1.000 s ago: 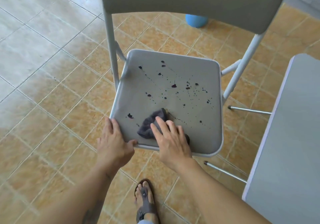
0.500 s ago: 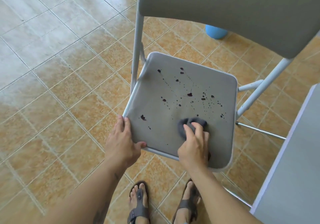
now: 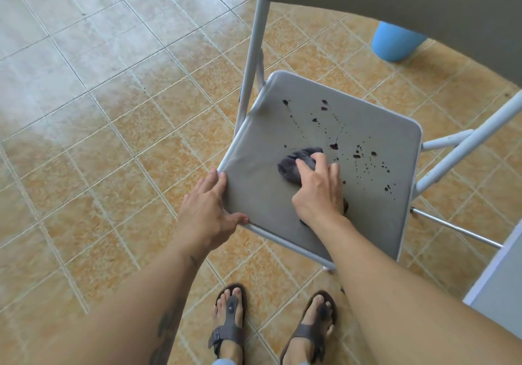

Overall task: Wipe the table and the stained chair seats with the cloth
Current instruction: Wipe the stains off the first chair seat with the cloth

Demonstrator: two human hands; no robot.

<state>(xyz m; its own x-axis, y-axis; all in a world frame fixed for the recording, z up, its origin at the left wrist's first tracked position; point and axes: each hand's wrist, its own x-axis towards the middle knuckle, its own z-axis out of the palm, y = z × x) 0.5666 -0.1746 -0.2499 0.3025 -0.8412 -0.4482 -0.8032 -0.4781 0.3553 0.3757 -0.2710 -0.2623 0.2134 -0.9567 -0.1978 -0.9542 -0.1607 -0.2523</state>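
Item: cloth (image 3: 296, 164), dark grey, bunched; lying mid-seat on the chair seat (image 3: 324, 172), right hand (image 3: 319, 192) curling over it and pressing down. Left hand (image 3: 207, 212) gripping the seat's near-left corner, thumb hooking the front edge. Dark stains (image 3: 364, 155) sitting beyond the cloth (likely soft, light; best palmed flat)

The right hand (image 3: 317, 192) has pushed the cloth (image 3: 296, 164) from the near edge of the seat (image 3: 254, 183) farther toward its middle, and the near-left stains are now gone.
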